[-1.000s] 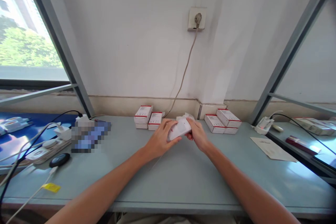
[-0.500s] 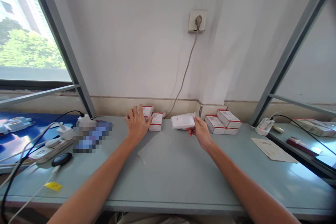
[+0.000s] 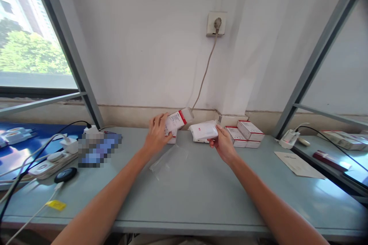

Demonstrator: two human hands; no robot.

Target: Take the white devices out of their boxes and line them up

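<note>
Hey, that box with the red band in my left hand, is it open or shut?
The box looks open: a pale flap sticks out past its red-banded end. I can't tell what's inside.

The phone [image 3: 99, 149] at left is pixelated. Both forearms [image 3: 97, 203] run off the bottom edge.
</note>
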